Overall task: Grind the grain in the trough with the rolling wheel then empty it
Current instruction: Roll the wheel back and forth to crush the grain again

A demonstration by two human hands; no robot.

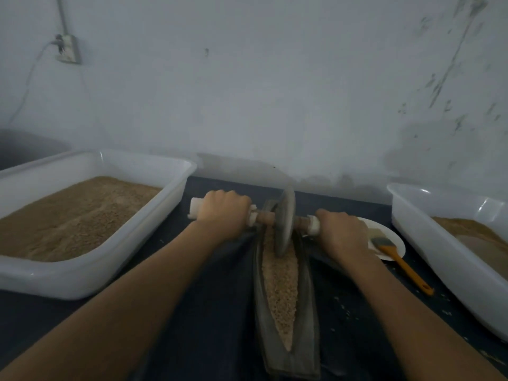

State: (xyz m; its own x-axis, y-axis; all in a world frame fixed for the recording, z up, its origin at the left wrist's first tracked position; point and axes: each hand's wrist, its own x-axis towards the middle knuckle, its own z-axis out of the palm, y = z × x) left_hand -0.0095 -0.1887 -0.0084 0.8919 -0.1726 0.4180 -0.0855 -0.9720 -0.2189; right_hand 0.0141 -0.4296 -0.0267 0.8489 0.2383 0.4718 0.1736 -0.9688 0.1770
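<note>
- The trough (286, 320), a narrow boat-shaped vessel, lies lengthwise away from the person on the dark table (209, 312), between the two forearms; its near end reaches the bottom edge of the view.
- Grain (280, 287) fills its groove in a tapering strip, pointed at the near end.
- The wheel (284, 224) stands on edge in the groove at the far end, close to the wall (275, 92).
- Its axle runs crosswise, with a white grip on each side.
- The left hand (222, 213) is curled round the left grip; the right hand (342, 235) is curled round the right grip. The hands are apart, one on each side of the wheel.
- A white tub (90, 281) of brown meal sits left of the trough, with a strip of bare table between them.
- A second tub (439, 259), at the right edge, holds a smaller brown heap.
- Between the right hand and that tub, a plate (395, 243) carries a brush (395, 257), whose orange handle sticks out over the rim onto the table.
- A socket (67, 49) with a cable is on the wall at upper left.
</note>
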